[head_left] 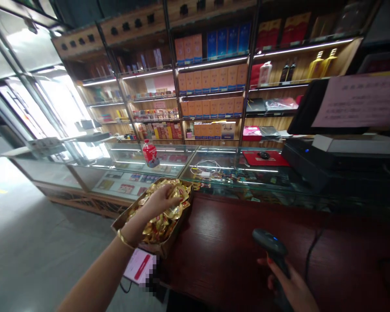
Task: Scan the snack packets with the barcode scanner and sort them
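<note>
My left hand (pixel 164 199) reaches over an open cardboard box (pixel 169 247) full of gold-wrapped packets (pixel 159 225). Its fingers are curled closed on a gold packet (pixel 177 208) near the far end of the box. A barcode scanner (pixel 269 242), dark grey with a small blue light, is gripped by its handle in my right hand (pixel 286 277). The scanner's head points to the left above the dark red wooden counter (pixel 221 234). My right palm is partly cut off by the lower edge of the view.
Beyond the counter stand glass display cases (pixel 117 164). On them are a red bottle (pixel 150 154), a white cable (pixel 208 169) and a mouse (pixel 264 154) on a red pad. A monitor (pixel 305 108) rises at right. A pink sign (pixel 139 264) hangs by the box. Stocked shelves line the back.
</note>
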`<action>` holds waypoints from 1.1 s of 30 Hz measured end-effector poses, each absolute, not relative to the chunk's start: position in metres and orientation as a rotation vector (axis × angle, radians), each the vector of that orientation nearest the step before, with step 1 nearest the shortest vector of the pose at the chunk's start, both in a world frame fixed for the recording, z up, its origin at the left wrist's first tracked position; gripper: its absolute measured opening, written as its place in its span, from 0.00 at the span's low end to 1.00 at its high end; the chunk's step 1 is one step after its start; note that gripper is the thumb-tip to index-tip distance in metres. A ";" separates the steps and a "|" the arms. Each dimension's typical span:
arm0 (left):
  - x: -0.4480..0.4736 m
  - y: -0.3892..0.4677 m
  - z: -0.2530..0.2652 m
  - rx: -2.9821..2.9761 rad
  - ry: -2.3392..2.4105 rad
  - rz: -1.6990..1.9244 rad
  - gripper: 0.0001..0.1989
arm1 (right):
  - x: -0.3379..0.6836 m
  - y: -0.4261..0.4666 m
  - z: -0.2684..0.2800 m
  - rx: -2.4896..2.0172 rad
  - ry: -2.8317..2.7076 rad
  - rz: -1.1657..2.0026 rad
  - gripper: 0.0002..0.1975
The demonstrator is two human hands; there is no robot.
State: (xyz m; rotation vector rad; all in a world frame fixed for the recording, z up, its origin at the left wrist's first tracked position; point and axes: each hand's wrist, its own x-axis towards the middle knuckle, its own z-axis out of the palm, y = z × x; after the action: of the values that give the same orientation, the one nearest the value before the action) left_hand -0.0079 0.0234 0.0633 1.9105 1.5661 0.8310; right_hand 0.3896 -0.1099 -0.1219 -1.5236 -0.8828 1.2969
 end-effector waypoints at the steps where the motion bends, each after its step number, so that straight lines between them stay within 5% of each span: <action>1: 0.012 0.019 0.055 1.768 1.469 0.904 0.25 | 0.387 -0.111 -0.120 -1.529 -0.906 1.278 0.39; 14: 0.161 0.002 -0.086 0.777 0.874 1.116 0.24 | 0.386 -0.118 -0.116 -1.409 -0.984 1.271 0.37; 25: 0.173 0.014 -0.113 0.878 0.820 1.219 0.32 | 0.350 -0.123 -0.121 -1.501 -1.165 1.185 0.30; 33: 0.172 0.019 -0.121 0.904 0.856 1.242 0.28 | 0.337 -0.118 -0.125 -1.557 -1.122 1.162 0.29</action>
State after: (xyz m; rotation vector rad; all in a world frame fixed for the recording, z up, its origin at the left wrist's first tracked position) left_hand 0.1718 0.0186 -0.1208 0.9038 0.8556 1.2419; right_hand 0.3371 -0.1183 -0.1251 -1.5570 -1.1224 1.1620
